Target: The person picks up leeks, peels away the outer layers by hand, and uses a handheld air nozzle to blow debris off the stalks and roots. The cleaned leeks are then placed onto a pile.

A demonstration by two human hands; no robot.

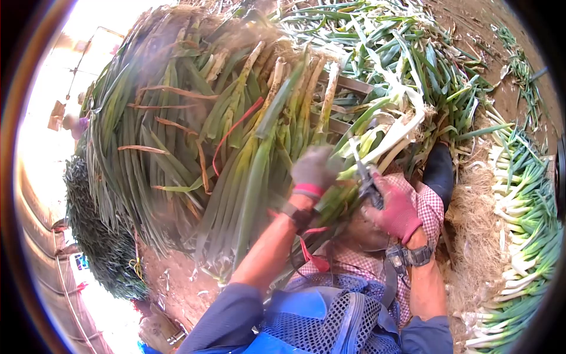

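Note:
Long green leeks or large onions (253,141) with brown, dry ends lie in a big pile in front and to the left. My left hand (312,171), in a dark glove with a pink cuff, is smeared by motion beside their green leaves; its fingers cannot be made out. My right hand (398,206), in a red glove, is closed around a dark-handled tool (368,187) whose thin metal end points up. White stalks with roots (401,131) lie just beyond the tool. Red ribbon (312,253) hangs by my lap.
A leafy heap (383,53) stands at the top. Along the right runs a row of white-stemmed onions (519,236) beside a strip of matted roots (477,212). Another dark green bundle (103,230) is at the left. Bare soil (177,283) shows below the pile.

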